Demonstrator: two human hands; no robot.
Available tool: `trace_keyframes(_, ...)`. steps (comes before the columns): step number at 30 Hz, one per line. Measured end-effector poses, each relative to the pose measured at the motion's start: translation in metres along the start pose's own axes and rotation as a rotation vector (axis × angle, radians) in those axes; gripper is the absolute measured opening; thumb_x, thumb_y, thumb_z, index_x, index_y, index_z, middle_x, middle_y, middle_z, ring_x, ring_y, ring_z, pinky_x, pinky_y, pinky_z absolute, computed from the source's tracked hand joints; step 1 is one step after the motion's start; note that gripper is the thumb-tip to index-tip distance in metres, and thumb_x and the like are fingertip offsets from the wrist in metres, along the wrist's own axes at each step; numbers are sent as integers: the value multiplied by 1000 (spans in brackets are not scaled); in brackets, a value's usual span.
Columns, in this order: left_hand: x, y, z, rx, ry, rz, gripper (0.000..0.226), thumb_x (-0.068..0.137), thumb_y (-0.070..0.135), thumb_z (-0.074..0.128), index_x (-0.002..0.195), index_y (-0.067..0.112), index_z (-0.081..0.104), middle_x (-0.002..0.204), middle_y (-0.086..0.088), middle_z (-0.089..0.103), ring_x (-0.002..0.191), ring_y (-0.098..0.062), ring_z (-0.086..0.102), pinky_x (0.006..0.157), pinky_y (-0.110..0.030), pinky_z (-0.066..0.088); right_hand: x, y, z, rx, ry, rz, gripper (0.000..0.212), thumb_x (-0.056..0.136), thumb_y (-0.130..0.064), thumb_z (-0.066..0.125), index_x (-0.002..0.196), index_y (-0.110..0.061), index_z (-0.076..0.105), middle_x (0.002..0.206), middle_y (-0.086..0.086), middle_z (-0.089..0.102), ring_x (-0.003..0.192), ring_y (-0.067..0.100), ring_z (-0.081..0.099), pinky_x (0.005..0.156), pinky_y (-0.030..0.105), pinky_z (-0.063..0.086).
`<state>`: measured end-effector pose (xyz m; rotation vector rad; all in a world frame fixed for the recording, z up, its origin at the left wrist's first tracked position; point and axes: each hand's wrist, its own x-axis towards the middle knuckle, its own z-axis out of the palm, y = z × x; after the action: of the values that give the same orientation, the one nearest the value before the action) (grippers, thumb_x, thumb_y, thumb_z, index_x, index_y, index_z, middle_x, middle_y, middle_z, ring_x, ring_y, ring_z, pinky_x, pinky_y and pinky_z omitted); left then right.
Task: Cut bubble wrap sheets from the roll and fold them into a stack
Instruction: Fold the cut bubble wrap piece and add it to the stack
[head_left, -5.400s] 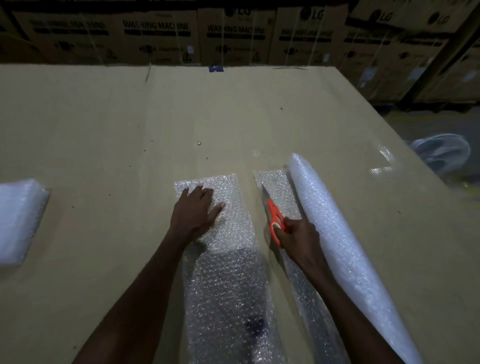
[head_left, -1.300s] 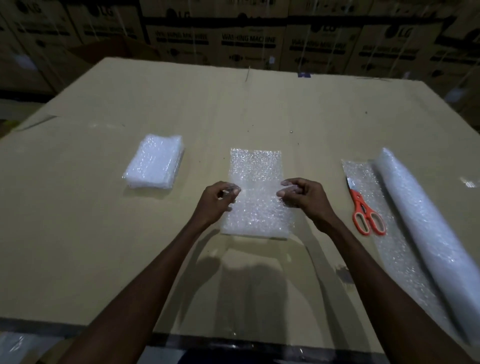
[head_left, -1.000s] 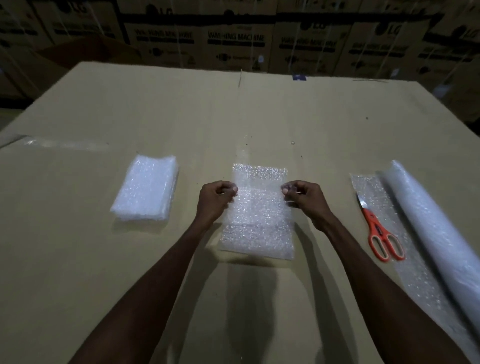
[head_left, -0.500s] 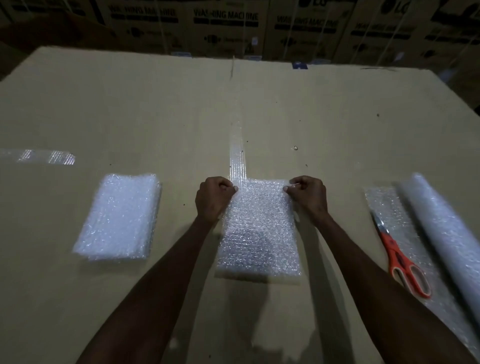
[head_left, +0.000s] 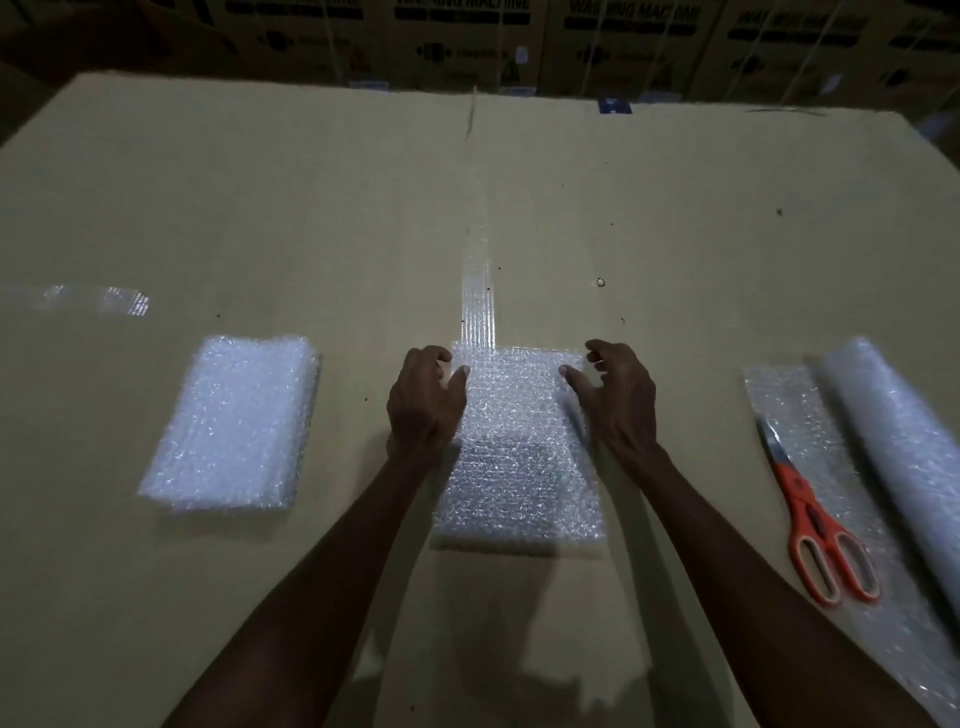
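The folded bubble wrap sheet (head_left: 519, 452) now lies flat on the cardboard worktop (head_left: 519, 208), its far edge brought over onto itself, where half a second ago both hands were pinching that edge at its corners. The left hand (head_left: 426, 400) has let go and rests at the sheet's left side with fingers loosely curled and the thumb touching the wrap; the right hand (head_left: 618, 395) is likewise opened out, holding nothing, its thumb on the far right corner. The fold looks finished — what seems left is to carry this piece over to the stack of folded sheets (head_left: 234, 426), which sits well apart to the left. Against the earliest frame, the cut strip is no longer stretched out long, and the orange scissors (head_left: 815, 519) have left the right hand — they lie on the unrolled tail beside the bubble wrap roll (head_left: 904, 457) at the right.
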<state>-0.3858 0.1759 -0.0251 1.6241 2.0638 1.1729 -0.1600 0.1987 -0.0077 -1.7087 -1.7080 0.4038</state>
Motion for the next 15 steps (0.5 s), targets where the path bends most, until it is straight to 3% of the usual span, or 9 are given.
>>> trace_keyframes(4, -36, -2, -8, 11, -32, 269, 9, 89, 18, 71, 96, 15, 68, 93, 3, 63, 74, -9, 57, 60, -22, 41, -44, -11, -9, -28, -66, -139, 37, 89, -18, 78, 121, -1, 70, 116, 16, 72, 100, 30, 70, 88, 29, 47)
trace_keyframes(8, -74, -11, -17, 91, -188, 577, 13, 94, 20, 61, 101, 14, 69, 102, 0, 67, 83, -20, 64, 60, -32, 52, -94, -12, -4, -106, -219, -245, 33, 96, -24, 66, 122, -5, 70, 121, 15, 72, 103, 33, 71, 86, 36, 54)
trace_keyframes(11, -94, -20, -21, 77, -259, 620, 16, 95, 23, 56, 101, 15, 68, 107, -1, 68, 87, -25, 66, 62, -38, 55, -117, -5, 2, -213, -330, -369, 37, 97, -26, 59, 125, -3, 66, 130, 18, 67, 116, 37, 66, 94, 46, 54)
trace_keyframes(15, -105, -35, -21, 80, -244, 696, 23, 97, 23, 54, 109, 12, 71, 120, -6, 68, 98, -27, 68, 75, -36, 58, -124, 2, 4, -311, -412, -418, 45, 105, -27, 44, 140, -1, 55, 151, 20, 50, 140, 36, 48, 113, 50, 38)
